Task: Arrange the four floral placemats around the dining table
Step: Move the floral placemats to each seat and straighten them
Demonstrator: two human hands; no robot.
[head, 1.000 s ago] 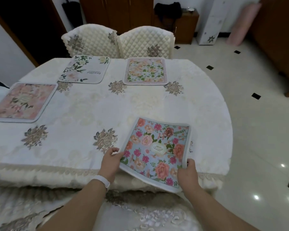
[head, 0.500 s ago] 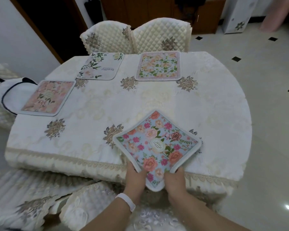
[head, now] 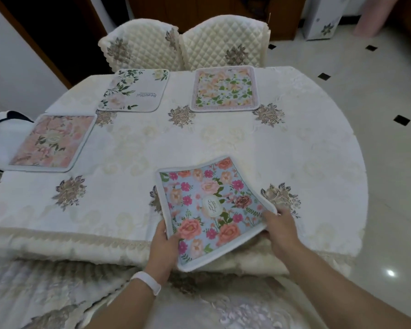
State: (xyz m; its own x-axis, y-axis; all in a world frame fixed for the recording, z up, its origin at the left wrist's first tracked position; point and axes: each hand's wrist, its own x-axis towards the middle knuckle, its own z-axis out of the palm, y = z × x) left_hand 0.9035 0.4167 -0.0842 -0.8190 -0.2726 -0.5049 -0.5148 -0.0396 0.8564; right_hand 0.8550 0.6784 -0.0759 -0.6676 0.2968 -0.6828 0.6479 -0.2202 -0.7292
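A blue floral placemat (head: 209,207) lies skewed at the table's near edge, one corner hanging past it. My left hand (head: 163,248) grips its left edge and my right hand (head: 280,229) grips its right corner. Three more placemats lie flat on the white tablecloth (head: 133,148): a pink one (head: 51,142) at the left, a white one with green leaves (head: 134,91) at the far side, and a peach-and-green one (head: 224,89) to its right.
Two quilted cream chairs (head: 183,43) stand behind the far edge. A covered chair (head: 57,298) sits against the near edge below my arms. A white bag (head: 0,129) lies at the left end. Tiled floor (head: 377,115) opens to the right.
The blue placemat has turned between my hands. My hands have moved apart from its near corner to its left edge and right corner.
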